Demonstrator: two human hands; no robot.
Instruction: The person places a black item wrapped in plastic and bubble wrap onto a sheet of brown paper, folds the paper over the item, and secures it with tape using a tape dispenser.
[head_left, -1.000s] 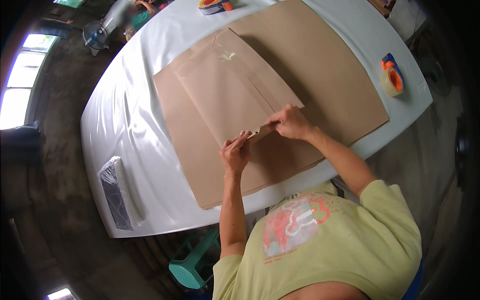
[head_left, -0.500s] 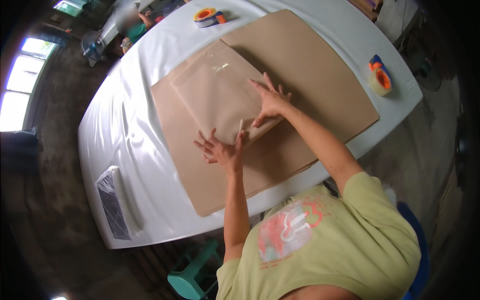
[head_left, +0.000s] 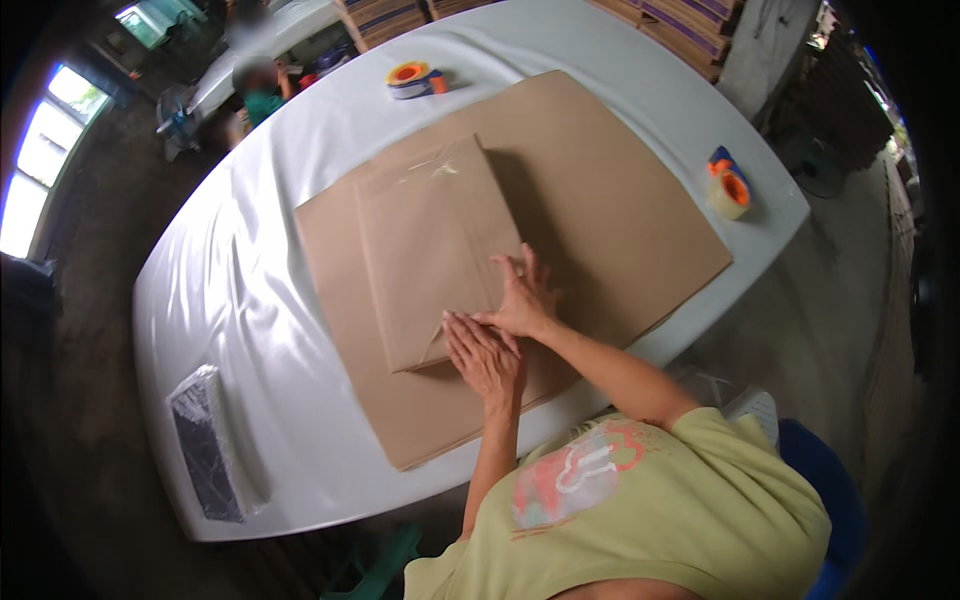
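Note:
A flat parcel wrapped in brown paper lies on larger brown paper sheets. Clear tape glints near the parcel's far end. My left hand presses on the near edge, its fingers stretched out flat over folded paper there. Close beside it, my right hand rests at the near right corner, fingers spread, with the thumb reaching toward the left hand's fingertips. Neither hand grips anything. Part of the folded near end is hidden under the hands.
A white-covered table carries everything. One tape dispenser sits at the far edge, another at the right. At the near left lies a dark, plastic-wrapped pack. Below the table's front edge is a green stool. Another person is in the background.
The parcel has turned and now lies straighter toward me. My left hand has moved right, beside my right hand, onto the near edge. The paper edge that stood up there is pressed down.

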